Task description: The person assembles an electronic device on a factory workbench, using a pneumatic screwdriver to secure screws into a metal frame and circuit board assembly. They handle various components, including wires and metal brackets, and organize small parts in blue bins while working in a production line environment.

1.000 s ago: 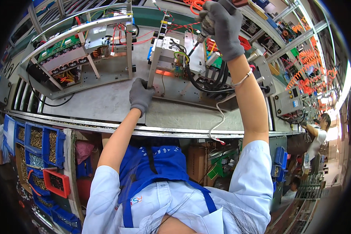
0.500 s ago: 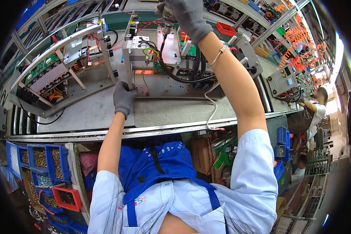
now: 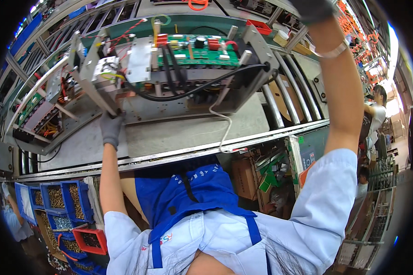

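A grey metal chassis with a green circuit board, a bare metal plate and thick black cables stands on the work surface in front of me. My left hand, in a grey glove, is closed on the chassis's near left lower corner. Up at the top right edge, away from the chassis, is my right hand, also gloved. It is blurred and cut off by the picture's edge, so its fingers and anything in them are hidden. A white cable hangs from the chassis over the bench edge.
A second open chassis stands close on the left. Metal rollers lie to the right of the work plate. Blue bins of screws and a red bin sit below left. Another person is at the far right.
My right hand, earlier above the chassis on a power screwdriver, has moved up and right. The chassis has shifted left and turned slightly, with my left hand still on its corner.
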Demonstrator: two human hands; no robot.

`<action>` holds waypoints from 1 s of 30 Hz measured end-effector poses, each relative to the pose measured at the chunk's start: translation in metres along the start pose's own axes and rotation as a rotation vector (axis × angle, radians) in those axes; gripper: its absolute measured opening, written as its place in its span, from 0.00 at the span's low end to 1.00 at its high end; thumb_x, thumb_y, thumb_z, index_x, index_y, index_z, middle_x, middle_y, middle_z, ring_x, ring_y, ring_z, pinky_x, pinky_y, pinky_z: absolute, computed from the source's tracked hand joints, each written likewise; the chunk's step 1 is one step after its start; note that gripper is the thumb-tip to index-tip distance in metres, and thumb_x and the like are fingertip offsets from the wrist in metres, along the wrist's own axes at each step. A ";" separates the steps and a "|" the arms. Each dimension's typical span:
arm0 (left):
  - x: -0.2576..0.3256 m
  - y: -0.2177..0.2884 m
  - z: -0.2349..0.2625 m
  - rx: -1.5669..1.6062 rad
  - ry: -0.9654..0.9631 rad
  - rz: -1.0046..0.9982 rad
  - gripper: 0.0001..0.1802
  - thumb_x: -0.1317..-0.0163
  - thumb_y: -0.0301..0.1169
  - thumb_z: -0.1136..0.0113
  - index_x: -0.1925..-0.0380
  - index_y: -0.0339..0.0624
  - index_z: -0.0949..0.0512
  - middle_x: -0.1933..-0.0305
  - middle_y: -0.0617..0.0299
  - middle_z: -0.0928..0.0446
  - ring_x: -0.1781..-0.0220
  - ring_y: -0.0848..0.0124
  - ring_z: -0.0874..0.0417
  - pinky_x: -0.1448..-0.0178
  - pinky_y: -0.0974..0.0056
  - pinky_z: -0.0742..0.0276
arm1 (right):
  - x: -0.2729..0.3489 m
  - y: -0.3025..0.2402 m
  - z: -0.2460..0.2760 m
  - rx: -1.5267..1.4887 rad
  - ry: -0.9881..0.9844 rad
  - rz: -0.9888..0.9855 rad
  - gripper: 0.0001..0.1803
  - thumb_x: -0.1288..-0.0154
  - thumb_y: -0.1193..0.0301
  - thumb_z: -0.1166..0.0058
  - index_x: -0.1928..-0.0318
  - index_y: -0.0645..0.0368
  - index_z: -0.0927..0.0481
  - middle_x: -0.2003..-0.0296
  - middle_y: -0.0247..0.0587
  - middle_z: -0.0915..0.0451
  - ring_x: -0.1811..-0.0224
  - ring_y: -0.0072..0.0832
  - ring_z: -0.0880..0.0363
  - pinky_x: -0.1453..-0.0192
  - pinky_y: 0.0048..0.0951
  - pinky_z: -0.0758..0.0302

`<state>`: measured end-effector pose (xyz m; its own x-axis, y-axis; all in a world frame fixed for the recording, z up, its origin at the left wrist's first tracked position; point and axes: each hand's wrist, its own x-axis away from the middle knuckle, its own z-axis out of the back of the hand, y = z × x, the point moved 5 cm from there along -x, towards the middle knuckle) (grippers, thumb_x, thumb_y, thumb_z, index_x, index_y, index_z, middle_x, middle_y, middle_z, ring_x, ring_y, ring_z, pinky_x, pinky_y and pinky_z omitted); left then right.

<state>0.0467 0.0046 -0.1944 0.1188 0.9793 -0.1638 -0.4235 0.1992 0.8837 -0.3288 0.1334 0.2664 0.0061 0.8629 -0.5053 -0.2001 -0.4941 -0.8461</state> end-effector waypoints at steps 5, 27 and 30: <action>-0.007 -0.015 0.009 0.043 0.015 0.071 0.19 0.50 0.32 0.30 0.60 0.33 0.21 0.64 0.55 0.16 0.63 0.69 0.17 0.57 0.64 0.24 | 0.131 0.053 0.162 0.476 0.543 -0.011 0.15 0.40 0.65 0.44 0.58 0.63 0.22 0.74 0.39 0.19 0.76 0.24 0.21 0.73 0.26 0.25; 0.072 -0.020 0.013 0.340 -0.042 0.147 0.18 0.47 0.24 0.43 0.54 0.29 0.24 0.60 0.55 0.21 0.60 0.72 0.21 0.55 0.69 0.24 | 0.323 0.296 -0.039 1.242 -0.152 -0.422 0.33 0.47 0.56 0.38 0.43 0.58 0.30 0.52 0.55 0.27 0.49 0.54 0.25 0.49 0.47 0.25; 0.114 -0.030 0.037 0.962 -0.060 0.543 0.25 0.42 0.20 0.48 0.42 0.25 0.32 0.49 0.45 0.23 0.48 0.62 0.20 0.44 0.63 0.22 | 0.345 0.297 -0.126 0.782 -0.415 -0.577 0.31 0.48 0.59 0.35 0.44 0.53 0.27 0.53 0.55 0.28 0.50 0.53 0.25 0.51 0.47 0.25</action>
<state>0.1065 0.1088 -0.2234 0.1829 0.9195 0.3480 0.4390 -0.3931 0.8080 -0.2625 0.2712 -0.1805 -0.0044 0.9868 0.1619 -0.8503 0.0815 -0.5199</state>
